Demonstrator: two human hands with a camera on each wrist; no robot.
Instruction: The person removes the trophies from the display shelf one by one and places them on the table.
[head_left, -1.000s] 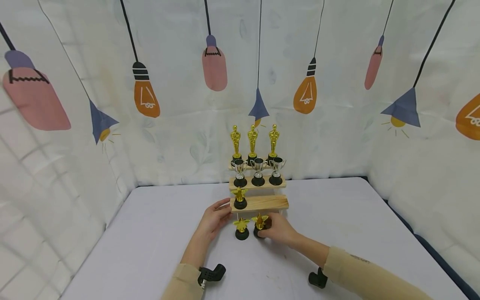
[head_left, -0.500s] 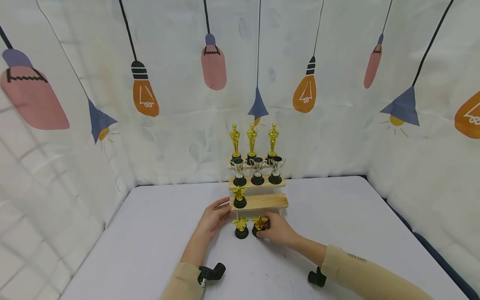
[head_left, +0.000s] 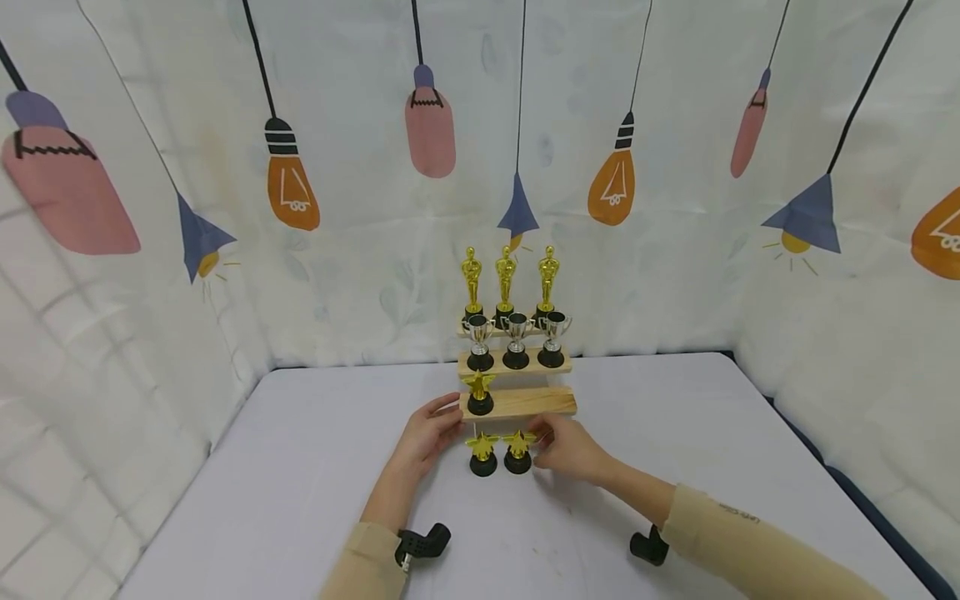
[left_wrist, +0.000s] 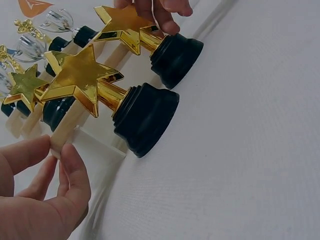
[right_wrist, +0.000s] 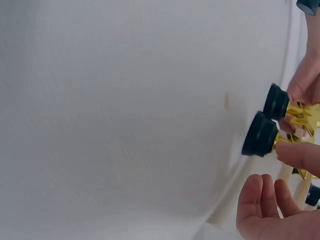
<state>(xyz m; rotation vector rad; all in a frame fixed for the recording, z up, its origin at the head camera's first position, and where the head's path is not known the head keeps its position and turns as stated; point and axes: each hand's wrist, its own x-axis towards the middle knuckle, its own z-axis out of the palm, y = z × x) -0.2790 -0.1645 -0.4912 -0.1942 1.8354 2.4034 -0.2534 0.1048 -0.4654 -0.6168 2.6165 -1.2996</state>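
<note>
Two gold star trophies with black bases stand upright side by side on the white table: the left star trophy (head_left: 483,456) and the right star trophy (head_left: 517,454). My right hand (head_left: 572,450) is just right of the right one. In the right wrist view, its thumb and fingers are spread apart with nothing between them, the thumb close to that trophy's stem (right_wrist: 260,136). With thumb and forefinger, my left hand (head_left: 427,439) pinches the left end of the lowest wooden shelf (head_left: 534,404), as the left wrist view shows. Another star trophy (head_left: 480,398) stands at that shelf's left end.
On the middle shelf (head_left: 498,367) stand three silver cups, among them a middle cup (head_left: 517,333). Three gold figure trophies (head_left: 506,283) line the top tier behind them. A patterned white cloth wall (head_left: 360,275) closes off the table's (head_left: 322,467) back and sides.
My right hand has let go of the right star trophy and moved slightly to the right. That trophy stays on the table beside the other one. My left hand keeps its place.
</note>
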